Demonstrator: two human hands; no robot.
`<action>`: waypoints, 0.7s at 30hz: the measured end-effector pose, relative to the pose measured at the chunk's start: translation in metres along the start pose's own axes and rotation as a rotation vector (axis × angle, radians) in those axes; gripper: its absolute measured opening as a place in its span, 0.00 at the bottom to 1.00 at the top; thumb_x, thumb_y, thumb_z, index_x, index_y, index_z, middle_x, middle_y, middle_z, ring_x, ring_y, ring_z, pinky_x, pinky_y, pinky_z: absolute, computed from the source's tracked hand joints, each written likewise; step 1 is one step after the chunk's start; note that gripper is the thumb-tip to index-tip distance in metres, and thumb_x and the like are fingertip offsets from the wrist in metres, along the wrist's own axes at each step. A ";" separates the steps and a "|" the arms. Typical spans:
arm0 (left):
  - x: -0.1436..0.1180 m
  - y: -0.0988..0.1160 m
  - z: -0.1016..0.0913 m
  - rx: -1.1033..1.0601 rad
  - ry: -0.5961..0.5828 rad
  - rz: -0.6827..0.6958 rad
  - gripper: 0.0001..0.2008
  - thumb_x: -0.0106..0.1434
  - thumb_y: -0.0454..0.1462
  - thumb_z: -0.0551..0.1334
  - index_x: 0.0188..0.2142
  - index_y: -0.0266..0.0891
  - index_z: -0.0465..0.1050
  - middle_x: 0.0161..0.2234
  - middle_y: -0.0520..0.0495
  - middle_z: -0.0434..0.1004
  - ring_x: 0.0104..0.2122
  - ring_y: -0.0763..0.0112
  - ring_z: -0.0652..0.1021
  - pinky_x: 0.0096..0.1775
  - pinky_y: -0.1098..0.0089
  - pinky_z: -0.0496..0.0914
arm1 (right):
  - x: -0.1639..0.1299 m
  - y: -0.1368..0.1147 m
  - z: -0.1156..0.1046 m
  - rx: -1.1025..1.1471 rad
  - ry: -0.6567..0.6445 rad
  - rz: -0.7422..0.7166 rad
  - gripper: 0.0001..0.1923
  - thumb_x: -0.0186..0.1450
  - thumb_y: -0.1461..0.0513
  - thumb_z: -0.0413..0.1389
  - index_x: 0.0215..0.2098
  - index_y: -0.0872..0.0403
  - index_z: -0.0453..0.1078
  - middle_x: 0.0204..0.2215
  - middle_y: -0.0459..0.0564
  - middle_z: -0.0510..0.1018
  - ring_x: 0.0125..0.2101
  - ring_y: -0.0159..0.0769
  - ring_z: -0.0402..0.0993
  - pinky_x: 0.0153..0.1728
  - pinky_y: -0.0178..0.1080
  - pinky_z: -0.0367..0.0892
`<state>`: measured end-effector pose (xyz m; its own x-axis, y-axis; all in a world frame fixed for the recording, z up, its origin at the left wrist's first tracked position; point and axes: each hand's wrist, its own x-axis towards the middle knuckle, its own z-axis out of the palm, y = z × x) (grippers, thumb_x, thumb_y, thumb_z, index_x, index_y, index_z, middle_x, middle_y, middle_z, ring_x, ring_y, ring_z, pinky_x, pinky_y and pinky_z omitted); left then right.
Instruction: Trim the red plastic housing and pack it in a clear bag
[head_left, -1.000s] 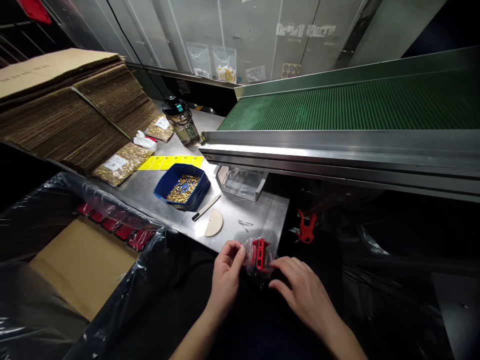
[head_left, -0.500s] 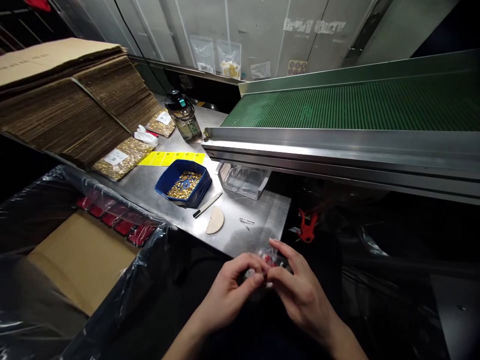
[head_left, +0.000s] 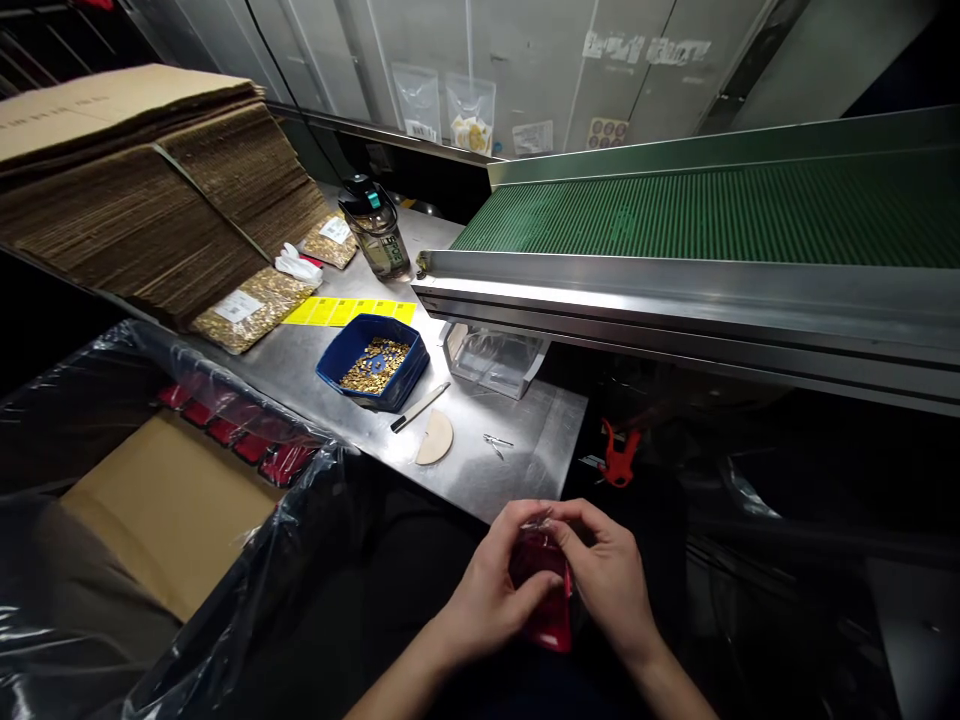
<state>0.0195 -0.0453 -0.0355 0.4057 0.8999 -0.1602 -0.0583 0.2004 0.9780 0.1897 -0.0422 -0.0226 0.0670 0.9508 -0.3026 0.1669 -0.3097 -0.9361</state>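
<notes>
My left hand (head_left: 491, 585) and my right hand (head_left: 609, 578) both grip a small clear plastic bag with a red plastic part (head_left: 546, 600) inside, just below the near edge of the steel table (head_left: 517, 470). The fingertips of both hands pinch the bag's top together. The red part hangs down between my palms. A blue tray of small brass pieces (head_left: 373, 361) sits on the table further back to the left.
A green conveyor belt (head_left: 697, 215) runs along the right. Flat cardboard stacks (head_left: 142, 190) lie at the left. A plastic-lined carton with red parts (head_left: 225, 435) stands at lower left. Also on the table: a water bottle (head_left: 375, 230), yellow labels (head_left: 349, 311), a knife (head_left: 418, 407), a clear container (head_left: 495, 360). A red clip (head_left: 619, 455) hangs at right.
Both hands have drawn closer to me and lower, bringing the bagged red part with them. The fingers now pinch the bag's top, and the red part hangs upright between the palms.
</notes>
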 end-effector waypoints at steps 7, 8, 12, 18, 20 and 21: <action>0.006 -0.014 -0.007 -0.193 0.133 -0.194 0.38 0.60 0.37 0.74 0.65 0.48 0.58 0.57 0.41 0.71 0.53 0.54 0.77 0.57 0.55 0.70 | 0.014 0.016 -0.019 0.302 -0.134 0.201 0.21 0.72 0.44 0.55 0.47 0.51 0.75 0.43 0.53 0.82 0.35 0.39 0.79 0.36 0.37 0.73; 0.006 -0.013 -0.010 -0.235 0.114 -0.205 0.39 0.61 0.38 0.73 0.66 0.47 0.57 0.56 0.41 0.71 0.52 0.55 0.78 0.56 0.56 0.71 | 0.013 0.017 -0.024 0.328 -0.159 0.224 0.20 0.71 0.45 0.56 0.50 0.50 0.73 0.45 0.53 0.82 0.37 0.40 0.79 0.38 0.38 0.73; 0.005 -0.009 -0.016 -0.297 0.057 -0.241 0.34 0.64 0.41 0.72 0.64 0.45 0.59 0.55 0.41 0.75 0.53 0.58 0.77 0.57 0.57 0.70 | 0.007 0.011 -0.037 0.244 -0.390 0.134 0.23 0.67 0.52 0.65 0.58 0.46 0.69 0.51 0.51 0.79 0.49 0.44 0.77 0.50 0.43 0.71; 0.007 -0.009 -0.018 -0.326 0.032 -0.305 0.27 0.69 0.49 0.66 0.61 0.44 0.64 0.51 0.40 0.79 0.45 0.62 0.81 0.49 0.61 0.73 | 0.002 0.002 -0.037 0.048 -0.455 -0.032 0.10 0.69 0.53 0.63 0.35 0.50 0.78 0.36 0.46 0.78 0.40 0.40 0.75 0.46 0.40 0.68; 0.009 -0.010 -0.019 -0.298 -0.013 -0.325 0.24 0.70 0.49 0.64 0.60 0.42 0.65 0.48 0.41 0.80 0.43 0.62 0.80 0.47 0.63 0.72 | 0.001 0.002 -0.035 0.017 -0.377 -0.074 0.12 0.69 0.53 0.63 0.33 0.50 0.77 0.38 0.47 0.77 0.41 0.40 0.74 0.46 0.39 0.67; 0.009 -0.009 -0.020 -0.267 -0.040 -0.329 0.22 0.71 0.50 0.63 0.58 0.41 0.67 0.46 0.41 0.80 0.41 0.63 0.80 0.45 0.64 0.72 | 0.000 0.003 -0.035 -0.003 -0.323 -0.086 0.11 0.69 0.52 0.63 0.33 0.50 0.78 0.40 0.48 0.76 0.42 0.40 0.74 0.46 0.39 0.67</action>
<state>0.0054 -0.0311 -0.0489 0.4770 0.7565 -0.4474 -0.1522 0.5724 0.8057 0.2244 -0.0431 -0.0188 -0.2622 0.9282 -0.2639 0.1617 -0.2273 -0.9603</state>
